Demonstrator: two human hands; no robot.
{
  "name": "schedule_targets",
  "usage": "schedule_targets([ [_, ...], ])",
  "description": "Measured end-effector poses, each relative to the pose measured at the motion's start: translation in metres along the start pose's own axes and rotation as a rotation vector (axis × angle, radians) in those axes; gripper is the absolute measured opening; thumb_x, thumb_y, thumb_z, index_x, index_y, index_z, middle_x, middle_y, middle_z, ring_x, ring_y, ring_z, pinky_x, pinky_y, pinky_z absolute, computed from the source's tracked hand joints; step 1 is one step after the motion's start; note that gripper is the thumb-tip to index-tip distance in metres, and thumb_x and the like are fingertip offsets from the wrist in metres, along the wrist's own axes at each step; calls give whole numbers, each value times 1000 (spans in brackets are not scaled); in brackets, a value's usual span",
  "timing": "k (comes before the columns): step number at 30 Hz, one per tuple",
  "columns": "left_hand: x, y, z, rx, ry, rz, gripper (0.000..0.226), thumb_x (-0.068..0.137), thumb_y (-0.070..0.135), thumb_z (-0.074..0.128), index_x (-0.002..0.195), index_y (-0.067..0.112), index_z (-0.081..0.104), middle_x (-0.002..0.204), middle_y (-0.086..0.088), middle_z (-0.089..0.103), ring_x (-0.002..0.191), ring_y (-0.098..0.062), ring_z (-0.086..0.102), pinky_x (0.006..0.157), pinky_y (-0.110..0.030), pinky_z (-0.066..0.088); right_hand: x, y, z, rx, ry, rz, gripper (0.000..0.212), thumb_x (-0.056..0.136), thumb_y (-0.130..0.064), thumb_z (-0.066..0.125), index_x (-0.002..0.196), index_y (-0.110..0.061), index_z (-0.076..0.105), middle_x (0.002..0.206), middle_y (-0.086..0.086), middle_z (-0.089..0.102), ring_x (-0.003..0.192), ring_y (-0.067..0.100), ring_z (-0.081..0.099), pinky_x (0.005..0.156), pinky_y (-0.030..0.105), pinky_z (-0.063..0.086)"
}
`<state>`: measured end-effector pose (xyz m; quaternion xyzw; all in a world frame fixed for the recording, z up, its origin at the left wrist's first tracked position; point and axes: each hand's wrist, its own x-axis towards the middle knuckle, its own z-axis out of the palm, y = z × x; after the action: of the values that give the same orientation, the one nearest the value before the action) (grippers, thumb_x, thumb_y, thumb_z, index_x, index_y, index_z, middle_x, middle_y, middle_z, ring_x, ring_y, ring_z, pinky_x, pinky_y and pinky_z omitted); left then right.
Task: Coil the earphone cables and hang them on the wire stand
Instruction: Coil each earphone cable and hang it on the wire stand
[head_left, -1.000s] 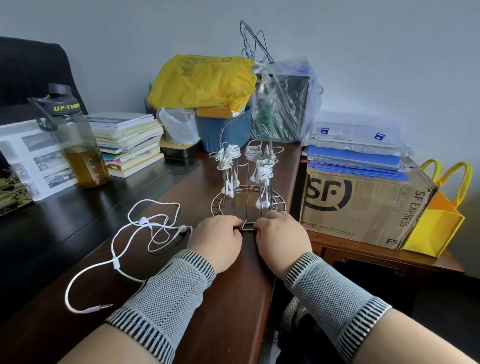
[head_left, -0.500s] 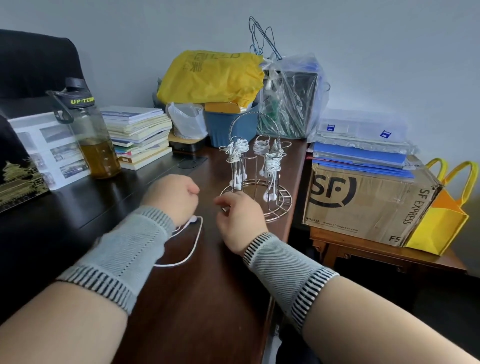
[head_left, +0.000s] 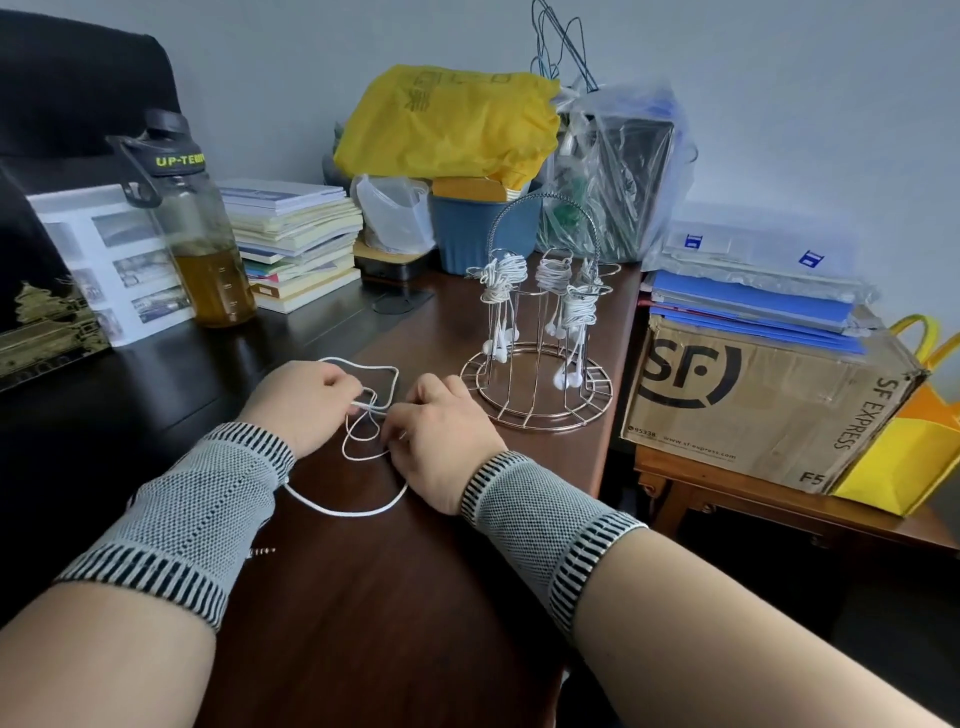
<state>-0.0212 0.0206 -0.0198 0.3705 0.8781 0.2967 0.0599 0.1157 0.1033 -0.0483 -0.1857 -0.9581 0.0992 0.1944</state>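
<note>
Both hands are down on the bench at mid-frame, knuckles up, so the fingertips are hidden under the palms. The left hand (head_left: 306, 402) has its fingers curled onto the white cable (head_left: 363, 436), pinching it at the tangle; the right hand (head_left: 441, 441) is curled in from the other side and pinches the same cable. Loops spill out between them: one squarish loop above the hands, a small one between them, and a long curve sweeping below, toward the wrists. The jack end (head_left: 262, 552) just peeks out from under the left wristband (head_left: 192, 519); where the earbuds are I cannot make out.

Right of centre the wire stand (head_left: 537, 374) sits upright on the bench, near the right hand but apart from it, with coiled earphones (head_left: 498, 275) hung on its hooks, buds dangling. How many sets hang at the back is hard to tell.

The bench (head_left: 363, 597) is dark brown wood, its left part nearly black. At the left stands a bottle (head_left: 200, 234) with amber liquid, beside it a stack of books (head_left: 296, 244). Behind the stand, a blue bin (head_left: 478, 234) topped by a yellow bag (head_left: 447, 124), and a clear plastic bag (head_left: 623, 166). At the right edge a cardboard box (head_left: 753, 405) rests on a lower table, blue folders (head_left: 748, 306) on top, a yellow tote (head_left: 914, 447) cut off by the frame. Plain grey wall behind.

Both forearms come in from the bottom corners, angled inward.
</note>
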Motion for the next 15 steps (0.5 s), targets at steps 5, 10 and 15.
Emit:
schedule_targets([
  [5,-9,8,2,8,-107,80,15,86,18,60,87,25,73,86,4,71,88,-15,66,87,-30,50,1,2,4,46,43,-16,26,88,-29,56,112,-25,64,112,5,47,103,28,39,96,44,41],
  [10,-9,7,6,-110,-205,131,26,83,1,63,100,19,69,98,-2,74,94,-13,69,94,-31,51,3,5,3,20,-11,2,22,91,-35,52,103,-28,69,113,0,49,105,26,38,97,41,40],
  [15,-2,-1,5,15,183,62,21,90,13,60,105,19,74,103,-2,73,98,-22,66,92,-30,48,2,8,0,104,41,52,20,93,-26,52,98,-15,68,110,6,55,103,28,43,96,34,38],
])
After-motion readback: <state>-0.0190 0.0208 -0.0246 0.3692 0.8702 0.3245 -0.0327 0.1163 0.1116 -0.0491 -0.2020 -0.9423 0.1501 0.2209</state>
